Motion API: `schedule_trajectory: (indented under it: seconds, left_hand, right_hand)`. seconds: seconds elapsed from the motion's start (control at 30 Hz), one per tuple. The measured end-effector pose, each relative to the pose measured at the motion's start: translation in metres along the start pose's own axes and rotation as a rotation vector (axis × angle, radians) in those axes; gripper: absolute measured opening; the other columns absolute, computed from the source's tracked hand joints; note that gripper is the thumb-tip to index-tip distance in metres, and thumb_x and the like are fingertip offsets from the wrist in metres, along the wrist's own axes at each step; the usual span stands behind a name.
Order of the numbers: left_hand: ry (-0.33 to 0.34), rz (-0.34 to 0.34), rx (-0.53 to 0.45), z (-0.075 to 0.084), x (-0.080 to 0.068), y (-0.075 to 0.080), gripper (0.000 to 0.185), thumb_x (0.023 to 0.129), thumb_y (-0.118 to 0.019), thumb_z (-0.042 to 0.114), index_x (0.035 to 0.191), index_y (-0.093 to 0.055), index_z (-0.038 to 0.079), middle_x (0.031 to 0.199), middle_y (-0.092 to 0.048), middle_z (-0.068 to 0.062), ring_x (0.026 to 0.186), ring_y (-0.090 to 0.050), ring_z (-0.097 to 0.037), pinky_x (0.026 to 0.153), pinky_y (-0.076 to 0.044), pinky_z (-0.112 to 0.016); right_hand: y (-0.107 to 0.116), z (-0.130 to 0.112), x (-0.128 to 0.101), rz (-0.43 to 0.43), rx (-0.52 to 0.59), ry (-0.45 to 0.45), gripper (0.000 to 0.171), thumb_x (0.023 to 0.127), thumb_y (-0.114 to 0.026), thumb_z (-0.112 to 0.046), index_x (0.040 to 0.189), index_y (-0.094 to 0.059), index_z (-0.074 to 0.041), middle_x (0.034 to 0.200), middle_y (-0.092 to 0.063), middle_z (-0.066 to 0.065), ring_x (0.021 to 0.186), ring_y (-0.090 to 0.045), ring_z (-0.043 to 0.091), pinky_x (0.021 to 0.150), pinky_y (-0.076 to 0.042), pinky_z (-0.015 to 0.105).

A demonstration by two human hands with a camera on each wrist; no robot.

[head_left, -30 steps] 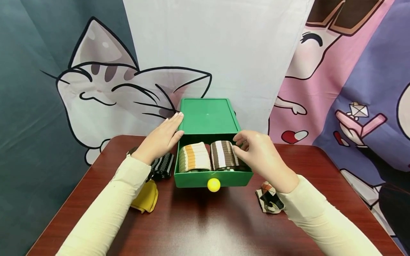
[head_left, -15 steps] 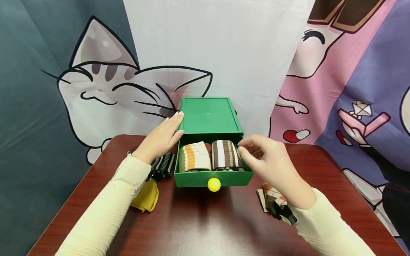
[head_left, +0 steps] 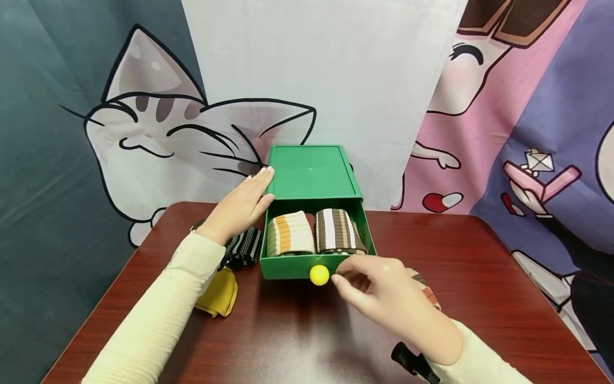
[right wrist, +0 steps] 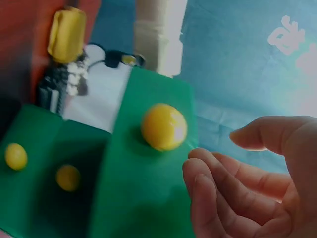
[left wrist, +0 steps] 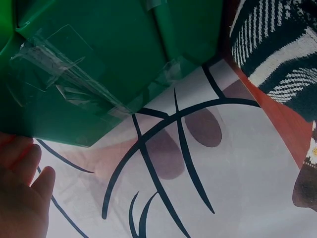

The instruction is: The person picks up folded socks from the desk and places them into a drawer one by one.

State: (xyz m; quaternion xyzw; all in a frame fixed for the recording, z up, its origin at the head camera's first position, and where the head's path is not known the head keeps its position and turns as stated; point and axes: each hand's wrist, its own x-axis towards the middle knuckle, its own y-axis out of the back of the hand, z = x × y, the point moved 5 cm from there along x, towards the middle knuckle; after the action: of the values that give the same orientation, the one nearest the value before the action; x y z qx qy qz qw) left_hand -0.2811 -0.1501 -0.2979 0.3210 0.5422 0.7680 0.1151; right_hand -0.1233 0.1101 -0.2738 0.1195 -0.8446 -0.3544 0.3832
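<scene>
Head view: a green plastic drawer box (head_left: pixel 312 173) stands at the far edge of a dark red-brown wooden table (head_left: pixel 307 336), its drawer (head_left: pixel 288 266) pulled out toward the person and holding two rolled socks side by side, an orange, green and cream striped roll (head_left: pixel 290 234) on the left and a brown and white striped roll (head_left: pixel 338 232) on the right. The left hand (head_left: pixel 240 205) lies flat, fingers straight, against the box's left side. The right hand (head_left: pixel 384 296), fingers loosely bent and holding nothing, has its fingertips just beside the round yellow knob (head_left: pixel 319 274) on the drawer front; one second earlier it was up at the brown and white roll, and it has since come down to the knob, now covering most of the checked sock (head_left: pixel 424 288) on the table. A black and white striped sock (head_left: pixel 243 248) and a yellow sock (head_left: pixel 218 296) lie to the left of the drawer, unmoved. No brand, label or writing is legible in this view. Left wrist view: the green box wall with clear tape (left wrist: pixel 69 74), the striped sock (left wrist: pixel 277 49) and part of the left hand (left wrist: pixel 20 198). Right wrist view: the yellow knob (right wrist: pixel 164 127) on the green drawer front (right wrist: pixel 148 198), the right hand's curved fingers (right wrist: pixel 223 183) near it but not touching; pale marks on the blue backdrop (right wrist: pixel 292 39) cannot be read.
</scene>
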Motion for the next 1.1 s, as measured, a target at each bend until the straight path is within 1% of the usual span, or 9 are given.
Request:
schedule_trajectory:
  seconds: [0.1, 0.17, 0.33, 0.5, 0.67, 0.83, 1.1]
  left_hand:
    - [-0.002, -0.001, -0.001, 0.000, 0.000, -0.001, 0.061, 0.110, -0.042, 0.030, 0.159, -0.024, -0.003, 0.165, -0.025, -0.017, 0.154, -0.020, -0.029, 0.126, -0.013, -0.044]
    - [-0.003, 0.000, -0.001, 0.000, 0.000, -0.001, 0.061, 0.110, -0.042, 0.029, 0.158, -0.024, -0.003, 0.165, -0.025, -0.018, 0.154, -0.020, -0.030, 0.126, -0.014, -0.044]
    - [-0.004, -0.002, -0.004, 0.001, 0.000, -0.003, 0.061, 0.110, -0.042, 0.030, 0.158, -0.024, -0.003, 0.165, -0.025, -0.017, 0.154, -0.019, -0.029, 0.126, -0.013, -0.044]
    - [-0.004, -0.002, -0.008, 0.001, -0.001, -0.001, 0.061, 0.111, -0.041, 0.031, 0.159, -0.024, -0.003, 0.165, -0.024, -0.016, 0.154, -0.018, -0.028, 0.126, -0.013, -0.043]
    - [-0.009, 0.007, -0.015, 0.000, -0.001, 0.000, 0.060, 0.111, -0.041, 0.029, 0.158, -0.025, -0.003, 0.165, -0.025, -0.017, 0.154, -0.019, -0.028, 0.126, -0.013, -0.043]
    - [-0.014, 0.012, -0.027, 0.002, -0.001, 0.001, 0.059, 0.111, -0.041, 0.028, 0.158, -0.026, -0.004, 0.164, -0.026, -0.018, 0.154, -0.020, -0.029, 0.126, -0.014, -0.042]
    - [-0.014, 0.017, -0.031, 0.001, -0.002, 0.001, 0.058, 0.111, -0.041, 0.027, 0.158, -0.026, -0.005, 0.164, -0.026, -0.019, 0.154, -0.020, -0.030, 0.126, -0.014, -0.043]
  right_hand:
    - [-0.014, 0.005, -0.003, -0.052, 0.009, -0.079, 0.014, 0.087, -0.078, -0.012, 0.082, -0.069, -0.021, 0.072, -0.058, -0.020, 0.064, -0.053, -0.004, 0.057, -0.049, 0.016]
    - [-0.022, 0.008, -0.005, -0.067, 0.009, -0.112, 0.014, 0.087, -0.080, -0.016, 0.081, -0.068, -0.021, 0.071, -0.057, -0.020, 0.063, -0.053, -0.004, 0.056, -0.049, 0.017]
    - [-0.033, 0.012, -0.007, -0.033, -0.026, -0.131, 0.016, 0.085, -0.083, -0.017, 0.080, -0.068, -0.019, 0.070, -0.059, -0.018, 0.063, -0.053, -0.004, 0.057, -0.050, 0.017]
    - [-0.035, 0.012, -0.006, -0.013, -0.054, -0.156, 0.016, 0.085, -0.083, -0.019, 0.081, -0.068, -0.017, 0.071, -0.062, -0.017, 0.064, -0.055, -0.005, 0.059, -0.051, 0.017]
    - [-0.034, 0.014, 0.000, 0.010, -0.089, -0.187, 0.014, 0.084, -0.084, -0.019, 0.081, -0.070, -0.017, 0.071, -0.066, -0.015, 0.065, -0.058, -0.004, 0.061, -0.053, 0.018]
    - [-0.036, 0.024, 0.007, 0.038, -0.118, -0.223, 0.013, 0.083, -0.084, -0.019, 0.082, -0.072, -0.015, 0.072, -0.068, -0.012, 0.065, -0.061, -0.001, 0.062, -0.055, 0.020]
    - [-0.041, 0.041, 0.028, 0.060, -0.121, -0.266, 0.014, 0.088, -0.081, -0.022, 0.087, -0.072, -0.011, 0.075, -0.071, -0.006, 0.066, -0.065, 0.005, 0.064, -0.057, 0.027]
